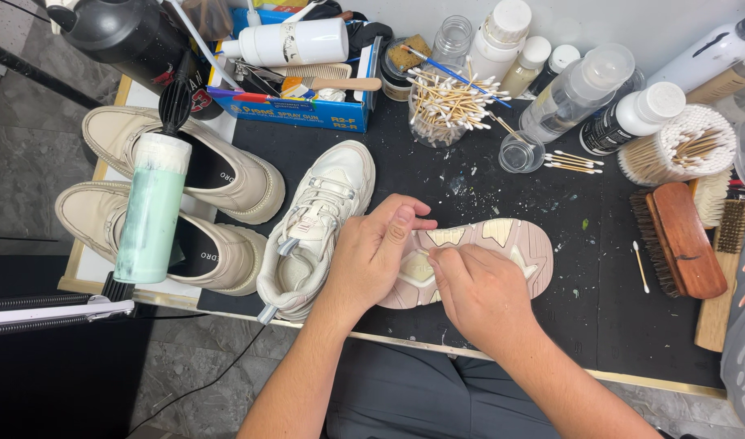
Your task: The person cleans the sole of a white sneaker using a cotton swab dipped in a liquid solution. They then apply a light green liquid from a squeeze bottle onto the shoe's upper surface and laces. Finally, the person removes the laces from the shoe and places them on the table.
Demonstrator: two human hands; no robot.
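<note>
Both hands work one upturned sneaker [502, 244]: left hand [376, 252] clamps it steady on the worktop [600, 268], while right hand [478, 293] fingers pinch something small against its sole.

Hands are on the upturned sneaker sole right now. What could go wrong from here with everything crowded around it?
The upturned sneaker lies near the table's front edge; hard pressing by the right hand might slide it off, though the left hand steadies it.

The upright white sneaker sits against the left wrist, its heel at the edge; an elbow shift could knock it down.

The small clear cup and loose cotton swabs behind could be bumped.
</note>
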